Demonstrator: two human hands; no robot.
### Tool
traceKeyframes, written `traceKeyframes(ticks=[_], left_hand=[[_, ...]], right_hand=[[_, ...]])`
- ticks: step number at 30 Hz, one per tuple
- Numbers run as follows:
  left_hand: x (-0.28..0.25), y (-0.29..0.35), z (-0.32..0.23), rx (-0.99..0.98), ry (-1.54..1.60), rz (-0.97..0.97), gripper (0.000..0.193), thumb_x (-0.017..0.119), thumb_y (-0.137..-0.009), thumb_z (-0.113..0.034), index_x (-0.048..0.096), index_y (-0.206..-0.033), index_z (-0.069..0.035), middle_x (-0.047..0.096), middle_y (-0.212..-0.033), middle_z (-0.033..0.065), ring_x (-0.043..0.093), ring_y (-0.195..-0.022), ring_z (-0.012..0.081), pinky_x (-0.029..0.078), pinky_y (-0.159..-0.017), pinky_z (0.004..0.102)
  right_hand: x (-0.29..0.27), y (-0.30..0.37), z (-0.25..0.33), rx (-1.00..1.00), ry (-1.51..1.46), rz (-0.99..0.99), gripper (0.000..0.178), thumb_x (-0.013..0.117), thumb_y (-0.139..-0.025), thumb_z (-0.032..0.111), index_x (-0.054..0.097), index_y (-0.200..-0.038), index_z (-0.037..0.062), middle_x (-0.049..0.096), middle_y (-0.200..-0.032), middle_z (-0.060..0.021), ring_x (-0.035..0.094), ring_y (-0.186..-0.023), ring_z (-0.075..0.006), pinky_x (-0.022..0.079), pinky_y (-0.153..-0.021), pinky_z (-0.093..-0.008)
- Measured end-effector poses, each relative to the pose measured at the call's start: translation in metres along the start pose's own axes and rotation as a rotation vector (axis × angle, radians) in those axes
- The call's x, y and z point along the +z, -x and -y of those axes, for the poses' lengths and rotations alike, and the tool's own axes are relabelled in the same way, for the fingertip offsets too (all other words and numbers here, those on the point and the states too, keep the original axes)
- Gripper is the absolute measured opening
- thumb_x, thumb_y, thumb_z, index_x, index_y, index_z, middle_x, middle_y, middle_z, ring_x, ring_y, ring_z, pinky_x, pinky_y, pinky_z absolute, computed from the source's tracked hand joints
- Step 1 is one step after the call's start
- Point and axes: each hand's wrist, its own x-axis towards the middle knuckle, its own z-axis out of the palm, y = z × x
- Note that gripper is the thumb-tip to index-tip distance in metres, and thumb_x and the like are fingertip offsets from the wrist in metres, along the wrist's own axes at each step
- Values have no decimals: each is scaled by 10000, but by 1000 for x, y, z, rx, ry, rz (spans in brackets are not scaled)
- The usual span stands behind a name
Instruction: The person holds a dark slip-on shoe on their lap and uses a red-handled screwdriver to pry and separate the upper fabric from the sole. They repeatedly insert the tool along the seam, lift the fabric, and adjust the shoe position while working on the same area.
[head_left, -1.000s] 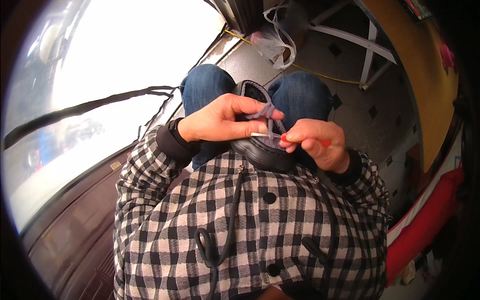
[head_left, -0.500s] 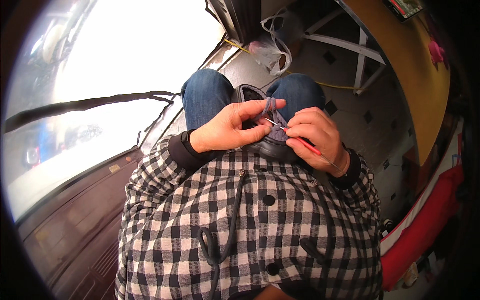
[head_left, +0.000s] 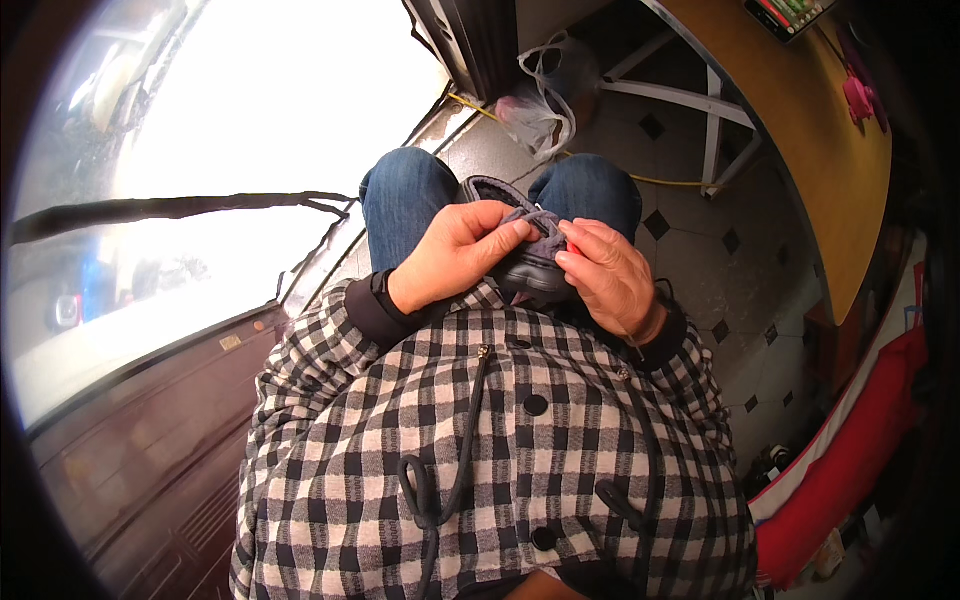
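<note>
From my end I began at the far left, where a long black fabric strap (head_left: 150,210) crossed the glare above a brown ridged panel (head_left: 150,440). Next came the blue denim left knee (head_left: 405,200), and below it the left hand (head_left: 455,252), its thumb and forefinger pinched together on a soft grey yarn strand (head_left: 546,219). The black rounded shoe with a grey fuzzy lining (head_left: 530,272) sat in the lap between the knees, its toe toward the checked jacket. Beyond it lay a clear crumpled plastic bag (head_left: 540,125). To the shoe's right, the right hand (head_left: 608,270) had its fingertips closed around a slim red-handled tool (head_left: 572,248), mostly hidden from me, so I could not tell whether its tip was under the yarn. I judged the step in hand to be working the strand across the shoe's upper with that tool; the next move, I thought, called for the left pinch to keep the yarn taut while the right steered the tip without splitting it. Farther right stood a curved yellow-brown wooden tabletop (head_left: 850,190), then a bright red cloth (head_left: 850,470)
</note>
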Motion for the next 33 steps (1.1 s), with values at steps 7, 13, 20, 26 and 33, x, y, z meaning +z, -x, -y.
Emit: traceKeyframes(ticks=[7, 13, 20, 26, 33], left_hand=[[-13, -3, -1, -96, -133, 55, 239, 547, -947, -183, 648, -965, 33, 615, -794, -7, 515, -726, 43, 430, -642, 200], [-12, -2, 6, -48, -187, 153, 224, 562, -943, -180, 629, -903, 29, 591, -747, -17, 499, -693, 33, 426, -617, 193], [-18, 4, 2, -75, -87, 335, 308, 445, -992, -225, 583, -869, 22, 640, -822, 62, 596, -791, 120, 467, -742, 254], [-17, 5, -2, -75, -65, 370, 310, 434, -997, -234, 577, -888, 18, 622, -836, 46, 571, -812, 111, 450, -759, 248], [-18, 6, -5, -37, -84, 394, 317, 426, -1001, -248, 578, -891, 8, 609, -824, 38, 550, -803, 108, 440, -762, 246]], right_hand=[[12, 12, -2, 382, -674, -133, 166, 588, -886, 49, 621, -1035, -16, 626, -1094, -201, 613, -1013, -275, 487, -901, -350], [11, 16, -11, 619, -1264, 19, 228, 573, -927, 188, 594, -1012, -22, 643, -1046, -172, 607, -1027, -241, 456, -951, -338], [-1, 14, -19, 716, -1390, 232, 179, 587, -916, 186, 580, -946, 9, 641, -1012, -198, 611, -979, -255, 453, -926, -363], [-21, -6, -28, 684, -1306, 442, 137, 560, -915, 156, 569, -901, 19, 653, -951, -176, 621, -979, -287, 424, -957, -421], [-27, -23, -33, 691, -1302, 572, 113, 480, -924, 60, 569, -895, -4, 654, -1005, -166, 624, -970, -234, 469, -913, -328]])
